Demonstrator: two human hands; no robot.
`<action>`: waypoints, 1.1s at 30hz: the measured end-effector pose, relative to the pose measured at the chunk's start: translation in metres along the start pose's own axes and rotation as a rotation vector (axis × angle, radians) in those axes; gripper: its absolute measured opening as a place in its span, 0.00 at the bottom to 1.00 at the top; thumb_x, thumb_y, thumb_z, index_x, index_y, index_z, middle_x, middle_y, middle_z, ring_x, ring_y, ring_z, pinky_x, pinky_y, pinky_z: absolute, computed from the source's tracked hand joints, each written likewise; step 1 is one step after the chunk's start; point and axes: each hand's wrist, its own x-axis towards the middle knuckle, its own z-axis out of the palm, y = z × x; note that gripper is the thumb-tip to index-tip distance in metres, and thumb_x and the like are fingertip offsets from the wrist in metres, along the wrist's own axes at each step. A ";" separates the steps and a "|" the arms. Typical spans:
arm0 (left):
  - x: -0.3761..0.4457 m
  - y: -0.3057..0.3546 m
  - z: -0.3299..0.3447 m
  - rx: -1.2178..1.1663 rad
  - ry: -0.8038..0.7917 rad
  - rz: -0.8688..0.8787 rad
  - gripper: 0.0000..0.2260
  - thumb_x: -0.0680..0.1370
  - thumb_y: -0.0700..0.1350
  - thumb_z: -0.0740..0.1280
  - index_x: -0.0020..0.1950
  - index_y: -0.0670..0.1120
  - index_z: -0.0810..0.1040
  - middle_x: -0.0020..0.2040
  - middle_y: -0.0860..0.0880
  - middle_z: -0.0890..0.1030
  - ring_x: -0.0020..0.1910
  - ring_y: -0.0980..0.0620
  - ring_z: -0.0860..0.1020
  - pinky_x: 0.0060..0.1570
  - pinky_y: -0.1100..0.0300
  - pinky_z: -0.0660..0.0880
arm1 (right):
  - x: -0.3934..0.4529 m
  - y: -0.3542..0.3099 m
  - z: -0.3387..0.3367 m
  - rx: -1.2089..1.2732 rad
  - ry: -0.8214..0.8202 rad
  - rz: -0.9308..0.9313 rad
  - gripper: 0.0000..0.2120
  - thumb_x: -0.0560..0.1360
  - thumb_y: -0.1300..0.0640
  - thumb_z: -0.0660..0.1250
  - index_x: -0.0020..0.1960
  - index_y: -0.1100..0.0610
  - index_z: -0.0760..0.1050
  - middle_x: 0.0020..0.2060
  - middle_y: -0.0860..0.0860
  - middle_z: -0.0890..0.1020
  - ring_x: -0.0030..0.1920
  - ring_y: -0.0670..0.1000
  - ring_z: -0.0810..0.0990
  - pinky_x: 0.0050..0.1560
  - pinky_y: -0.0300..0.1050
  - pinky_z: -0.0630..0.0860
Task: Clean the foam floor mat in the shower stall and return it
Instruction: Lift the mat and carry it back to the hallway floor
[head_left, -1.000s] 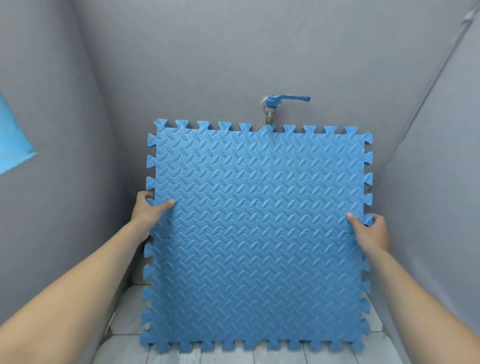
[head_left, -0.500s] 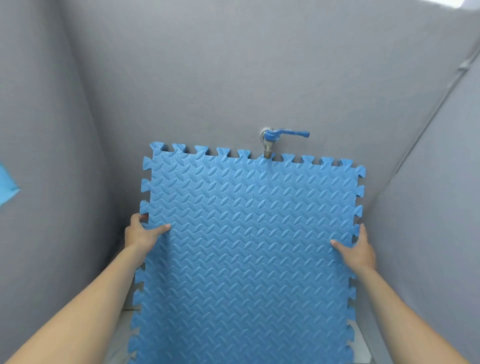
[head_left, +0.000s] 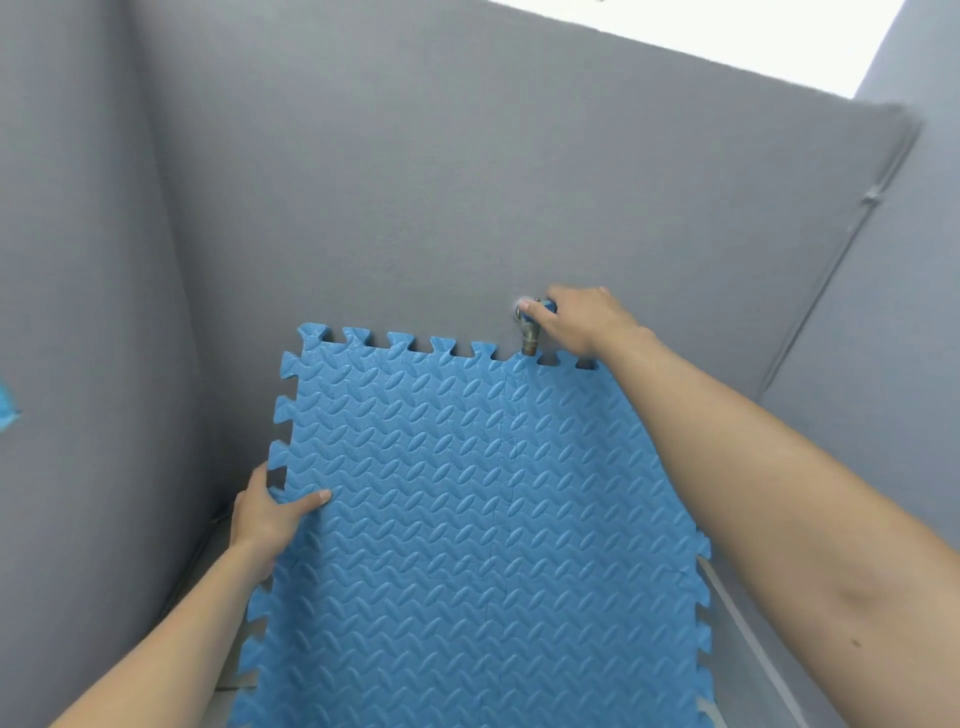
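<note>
Gripping the tap (head_left: 530, 332) handle w/ right hand (head_left: 576, 322), fingers curled round it; left hand (head_left: 270, 517) pinches mat (head_left: 467, 519) left edge, thumb on front. Mat stands tilted vs back wall (head_left: 415, 182), top edge just under spout. Risk: one-hand hold, mat may flop or slide once water hits; splash likely. Count: 1 mat, 1 tap, 2 hands.

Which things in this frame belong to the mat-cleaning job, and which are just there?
In the job:
- blue foam mat, stood against the back wall
- left hand, gripping the mat's left edge
- right hand, on the tap's blue handle
- tap, just above the mat's top edge

Just there:
- blue item at the left edge of view
- grey stall walls
</note>
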 end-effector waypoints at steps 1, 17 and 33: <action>-0.001 0.001 0.000 -0.002 -0.007 -0.008 0.36 0.65 0.49 0.80 0.68 0.47 0.68 0.64 0.45 0.76 0.58 0.43 0.76 0.53 0.49 0.75 | 0.000 0.001 0.003 0.004 0.026 0.001 0.24 0.80 0.35 0.49 0.47 0.55 0.69 0.45 0.54 0.78 0.55 0.59 0.76 0.57 0.53 0.65; 0.003 0.001 -0.008 -0.109 -0.220 0.021 0.30 0.66 0.49 0.79 0.65 0.45 0.74 0.56 0.51 0.80 0.52 0.51 0.80 0.55 0.53 0.75 | 0.005 0.000 0.016 -0.102 0.128 0.011 0.27 0.79 0.32 0.47 0.49 0.56 0.67 0.42 0.54 0.75 0.47 0.58 0.75 0.54 0.55 0.68; -0.016 0.014 0.005 -0.223 -0.221 0.082 0.19 0.70 0.42 0.75 0.57 0.48 0.71 0.47 0.56 0.78 0.43 0.58 0.77 0.42 0.62 0.73 | -0.001 -0.012 0.012 -0.137 0.131 0.084 0.27 0.79 0.32 0.48 0.47 0.57 0.68 0.41 0.54 0.73 0.44 0.57 0.72 0.45 0.50 0.68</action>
